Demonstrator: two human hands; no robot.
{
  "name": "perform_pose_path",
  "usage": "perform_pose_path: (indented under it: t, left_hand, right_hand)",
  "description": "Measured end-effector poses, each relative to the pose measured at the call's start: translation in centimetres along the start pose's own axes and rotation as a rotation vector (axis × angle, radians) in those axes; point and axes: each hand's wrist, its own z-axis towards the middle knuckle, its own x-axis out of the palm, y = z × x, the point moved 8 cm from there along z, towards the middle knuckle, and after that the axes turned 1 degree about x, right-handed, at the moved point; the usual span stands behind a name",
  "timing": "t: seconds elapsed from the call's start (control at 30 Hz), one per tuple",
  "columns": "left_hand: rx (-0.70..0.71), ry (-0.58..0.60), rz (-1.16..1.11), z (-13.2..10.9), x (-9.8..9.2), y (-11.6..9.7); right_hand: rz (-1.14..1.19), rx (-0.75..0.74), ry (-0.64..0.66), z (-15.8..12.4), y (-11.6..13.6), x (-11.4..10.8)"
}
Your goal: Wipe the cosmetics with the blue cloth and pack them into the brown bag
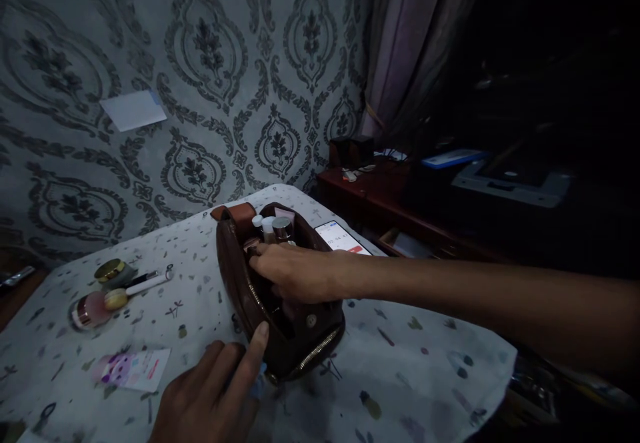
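A brown zippered cosmetic bag (233, 263) lies unzipped on the patterned tablecloth. My right hand (300, 271) reaches into it from the right, its fingers closed by a small dark item (251, 247) near the left wall; what they grip is too dim to make out. Inside, at the far end, stand a silver-capped jar (283, 228), white-capped bottles (269, 228) and a pale tube (285, 213). At the bag's near edge, my left hand (213, 389) is closed on the rim, index finger over it and the other fingers curled. Its thumb is hidden.
On the left lie a gold-lidded jar (110, 271), a pink bottle (91, 311), a brush (147, 281) and a purple-and-white tube (133, 369). Beyond the bag, a lit phone (341, 237) rests on the cloth. A reddish wooden desk (380, 193) stands at the right.
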Motion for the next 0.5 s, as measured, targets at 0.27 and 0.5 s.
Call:
perform_pose_path:
  t: [0.27,0.5]
  left_hand:
    - [0.014,-0.003,-0.005,0.1,-0.1,0.1]
    - [-0.042,-0.002,0.027,0.1,0.0,0.3]
  right_hand:
    - [0.237,-0.019,-0.046,-1.7,-0.3,-1.7]
    - [0.085,0.074,-0.247,-0.7,-1.4,-7.3]
